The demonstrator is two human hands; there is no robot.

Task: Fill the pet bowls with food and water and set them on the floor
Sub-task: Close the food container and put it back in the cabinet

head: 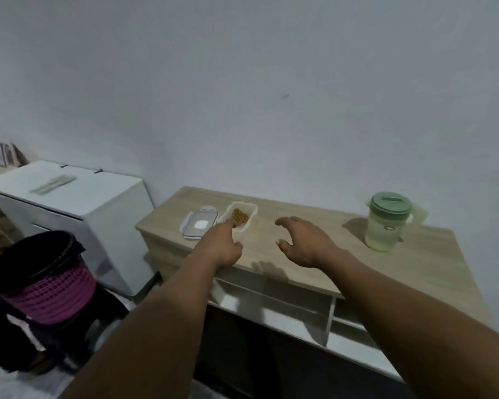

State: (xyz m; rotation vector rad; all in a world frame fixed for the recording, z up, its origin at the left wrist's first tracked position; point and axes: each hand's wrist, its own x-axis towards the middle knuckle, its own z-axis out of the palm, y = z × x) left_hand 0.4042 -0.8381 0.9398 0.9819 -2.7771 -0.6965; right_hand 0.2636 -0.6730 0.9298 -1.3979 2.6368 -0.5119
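A clear food container (pixel 240 216) with brown kibble inside sits open near the left end of the wooden counter (pixel 323 263), its lid (pixel 200 224) lying flat just beside it on the left. The left hand (pixel 224 246) reaches to the container's near rim, forefinger out, other fingers curled, holding nothing. The right hand (pixel 304 243) hovers over the counter, fingers spread apart and empty. A green-lidded water jug (pixel 386 223) stands well apart to the right.
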